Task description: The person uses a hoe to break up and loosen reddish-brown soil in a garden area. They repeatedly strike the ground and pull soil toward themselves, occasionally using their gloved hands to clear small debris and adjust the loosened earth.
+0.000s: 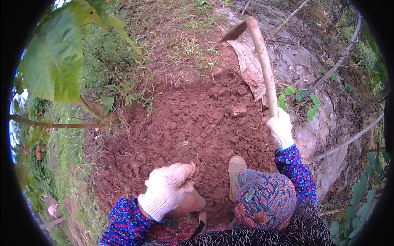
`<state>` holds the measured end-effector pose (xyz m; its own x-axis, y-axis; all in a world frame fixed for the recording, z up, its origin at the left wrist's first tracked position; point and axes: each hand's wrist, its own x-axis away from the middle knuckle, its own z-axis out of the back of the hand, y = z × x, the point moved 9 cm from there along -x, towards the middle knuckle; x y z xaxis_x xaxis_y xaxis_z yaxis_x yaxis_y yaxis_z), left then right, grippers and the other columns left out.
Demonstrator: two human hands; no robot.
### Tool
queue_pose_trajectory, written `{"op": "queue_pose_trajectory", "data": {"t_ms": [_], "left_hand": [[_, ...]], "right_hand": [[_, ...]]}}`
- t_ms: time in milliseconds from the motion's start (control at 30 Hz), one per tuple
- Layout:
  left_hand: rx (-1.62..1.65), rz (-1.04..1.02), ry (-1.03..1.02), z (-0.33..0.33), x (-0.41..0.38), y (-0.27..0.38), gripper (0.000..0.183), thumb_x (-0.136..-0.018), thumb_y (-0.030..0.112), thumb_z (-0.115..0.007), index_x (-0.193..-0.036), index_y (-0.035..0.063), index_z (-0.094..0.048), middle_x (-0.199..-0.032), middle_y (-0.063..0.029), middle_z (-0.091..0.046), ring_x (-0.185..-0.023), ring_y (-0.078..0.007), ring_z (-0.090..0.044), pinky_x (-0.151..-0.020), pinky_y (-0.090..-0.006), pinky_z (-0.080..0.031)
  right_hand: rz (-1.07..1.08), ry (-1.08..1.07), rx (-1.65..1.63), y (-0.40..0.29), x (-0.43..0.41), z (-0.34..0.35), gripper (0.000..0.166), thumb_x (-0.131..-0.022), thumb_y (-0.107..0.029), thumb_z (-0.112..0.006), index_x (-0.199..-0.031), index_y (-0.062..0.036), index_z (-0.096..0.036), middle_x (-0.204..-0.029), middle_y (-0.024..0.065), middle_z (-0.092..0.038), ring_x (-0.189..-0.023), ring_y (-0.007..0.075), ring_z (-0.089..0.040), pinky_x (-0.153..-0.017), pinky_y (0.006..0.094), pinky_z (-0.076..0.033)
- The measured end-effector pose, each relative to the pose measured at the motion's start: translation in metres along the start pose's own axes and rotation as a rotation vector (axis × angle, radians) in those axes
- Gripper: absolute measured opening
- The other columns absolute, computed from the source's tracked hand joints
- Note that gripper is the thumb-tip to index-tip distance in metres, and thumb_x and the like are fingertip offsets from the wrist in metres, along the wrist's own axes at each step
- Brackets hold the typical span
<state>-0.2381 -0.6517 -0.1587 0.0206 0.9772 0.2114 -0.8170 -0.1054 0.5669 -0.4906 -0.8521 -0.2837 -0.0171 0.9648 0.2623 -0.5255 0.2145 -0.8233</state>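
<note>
My right hand (280, 128), in a white knit glove, grips the wooden handle of a hoe (265, 61). The hoe points up and away from me, and its soil-stained blade (235, 31) is at the far end, turned to the left. My left hand (168, 188), also gloved, is in front of my left knee with its fingers curled. A few dry strands show at its fingertips, but whether it holds them is hard to see. Below both hands is loose, clumpy red-brown soil (184, 132).
A crumpled plastic sheet (295, 61) borders the soil on the right, with bare branches (341, 61) across it. Grass (114, 58) grows at the upper left. A large green leaf (55, 61) hangs close at left. My right shoe (237, 167) rests on the soil.
</note>
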Motion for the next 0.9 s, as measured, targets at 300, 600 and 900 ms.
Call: {"op": "queue_pose_trajectory", "data": {"t_ms": [300, 600, 900], "left_hand": [[-0.010, 0.094, 0.088, 0.013, 0.000, -0.022, 0.025, -0.069, 0.018, -0.062, -0.093, 0.0113, -0.062, -0.074, -0.0119, -0.059, -0.067, -0.0323, -0.059, -0.059, -0.0393, -0.048], [0.005, 0.117, 0.086, 0.022, 0.016, -0.020, 0.030, -0.066, 0.009, -0.067, -0.095, 0.0064, -0.062, -0.079, -0.0124, -0.061, -0.072, -0.0318, -0.061, -0.062, -0.0358, -0.049], [0.004, 0.038, -0.088, 0.004, 0.015, 0.002, 0.030, -0.069, 0.020, -0.062, -0.098, 0.0126, -0.059, -0.078, -0.0111, -0.059, -0.071, -0.0332, -0.060, -0.062, -0.0412, -0.048]], "right_hand": [[0.701, 0.297, -0.512, -0.229, -0.081, -0.050, 0.012, -0.079, -0.006, -0.063, -0.079, -0.0048, -0.052, -0.059, 0.0044, -0.055, -0.043, 0.0083, -0.050, -0.040, 0.0211, -0.040], [-0.041, -0.301, 0.311, 0.052, -0.027, -0.168, 0.022, -0.077, -0.021, -0.056, -0.082, -0.0001, -0.061, -0.063, 0.0139, -0.061, -0.049, 0.0239, -0.060, -0.049, 0.0365, -0.048], [-0.105, -0.118, 0.600, 0.096, 0.036, -0.057, 0.024, -0.075, -0.024, -0.053, -0.091, -0.0091, -0.063, -0.084, 0.0171, -0.063, -0.081, 0.0346, -0.061, -0.074, 0.0427, -0.047]]}}
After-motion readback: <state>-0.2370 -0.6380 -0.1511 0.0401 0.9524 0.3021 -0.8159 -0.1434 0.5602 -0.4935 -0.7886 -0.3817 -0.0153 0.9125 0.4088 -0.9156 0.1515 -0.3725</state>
